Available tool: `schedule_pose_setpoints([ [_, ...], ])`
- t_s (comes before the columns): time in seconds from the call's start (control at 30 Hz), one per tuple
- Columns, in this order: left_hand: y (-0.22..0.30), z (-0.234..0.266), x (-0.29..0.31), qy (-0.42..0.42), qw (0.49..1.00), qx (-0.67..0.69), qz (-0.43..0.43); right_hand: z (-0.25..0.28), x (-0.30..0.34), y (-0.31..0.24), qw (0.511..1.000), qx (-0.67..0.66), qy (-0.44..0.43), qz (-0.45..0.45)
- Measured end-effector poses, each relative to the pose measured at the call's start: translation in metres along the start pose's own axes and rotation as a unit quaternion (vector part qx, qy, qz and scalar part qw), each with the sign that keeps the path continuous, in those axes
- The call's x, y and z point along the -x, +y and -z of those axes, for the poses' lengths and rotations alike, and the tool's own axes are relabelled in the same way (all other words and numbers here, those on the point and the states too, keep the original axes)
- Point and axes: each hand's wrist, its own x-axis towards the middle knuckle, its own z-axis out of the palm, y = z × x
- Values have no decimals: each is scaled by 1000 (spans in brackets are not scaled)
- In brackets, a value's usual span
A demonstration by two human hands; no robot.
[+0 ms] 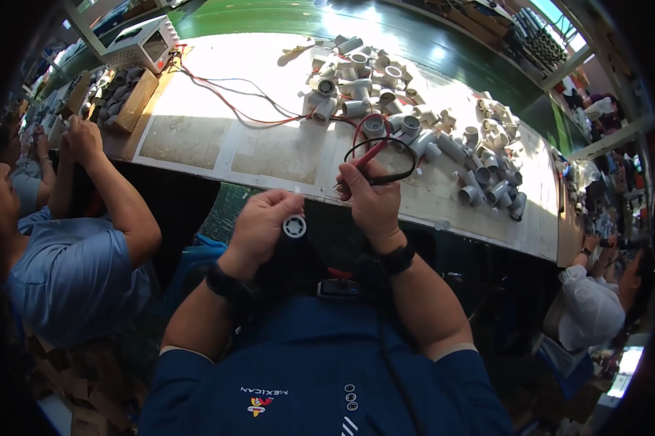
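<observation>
— What are the fingers doing?
— The left hand's [258,221] thumb and fingers pinch a white slotted ring [294,227], held before the table's [269,156] near edge. The right hand's [375,207] close on a red probe [371,154] and a black lead [394,178].
— And beyond?
— Pale pipe fittings [451,147] crowd the table; a white box [140,45] sits far left.

Ring part [295,235]: plastic; tube pieces [452,148]: smooth plastic; carton [136,103]: matt cardboard.
</observation>
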Motion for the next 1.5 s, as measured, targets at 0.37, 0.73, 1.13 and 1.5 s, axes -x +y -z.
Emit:
schedule_pose_setpoints([
  [0.37, 134, 117, -146, 501, 428, -747, -88, 40, -13, 5, 997, -25, 39, -56],
  [0.73, 76, -61, -239, 174, 729, -536, -389, 51, -19, 11, 998, 51, 24, -32],
  [1.13, 113, -31, -117, -12, 956, 239, -172, 49, -12, 15, 994, -56, 44, -81],
  [1.5, -25, -10, -16, -74, 843, 479, 233, 17, 0, 21, 998, -45, 27, -37],
])
